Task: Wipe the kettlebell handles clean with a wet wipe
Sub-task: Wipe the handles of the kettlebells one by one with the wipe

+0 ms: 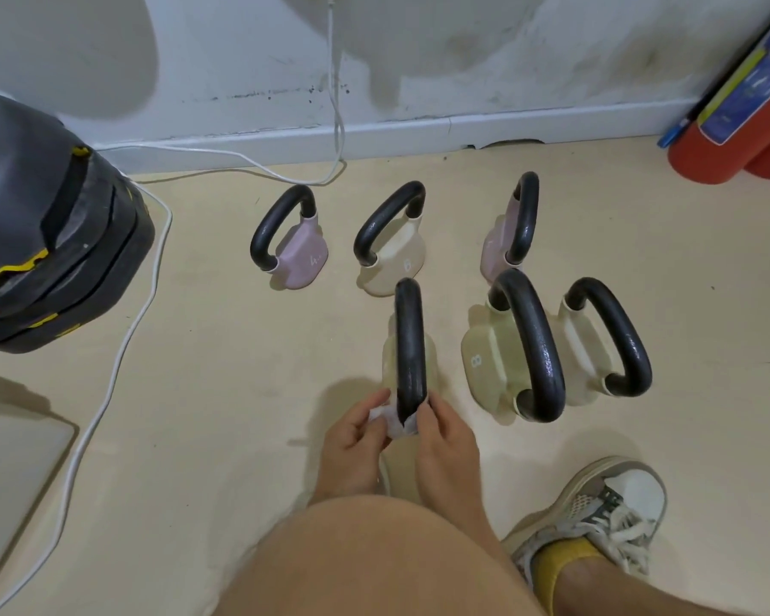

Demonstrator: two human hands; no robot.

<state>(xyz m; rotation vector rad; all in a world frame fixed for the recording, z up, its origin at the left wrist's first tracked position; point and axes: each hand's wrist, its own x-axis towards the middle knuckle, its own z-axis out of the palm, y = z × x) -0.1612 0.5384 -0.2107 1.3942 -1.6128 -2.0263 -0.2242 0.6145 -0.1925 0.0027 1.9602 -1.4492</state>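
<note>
Several kettlebells with black handles stand on the beige floor. The nearest, a cream kettlebell (pixel 390 357), has its black handle (pixel 409 344) pointing toward me. A white wet wipe (pixel 394 422) is wrapped round the near end of that handle. My left hand (pixel 352 442) pinches the wipe from the left. From the right, my right hand (pixel 445 442) grips the wipe against the handle. Two pink kettlebells (pixel 301 260) (pixel 496 251) and a cream one (pixel 396 264) stand farther back. Two more cream ones (pixel 485 353) (pixel 583 349) are at the right.
A black and yellow weight stack (pixel 50 242) sits at the left, with a white cable (pixel 121 349) trailing across the floor. A red cylinder (pixel 730 140) leans at the back right by the wall. My knee (pixel 374 557) and a sneaker (pixel 596 513) fill the foreground.
</note>
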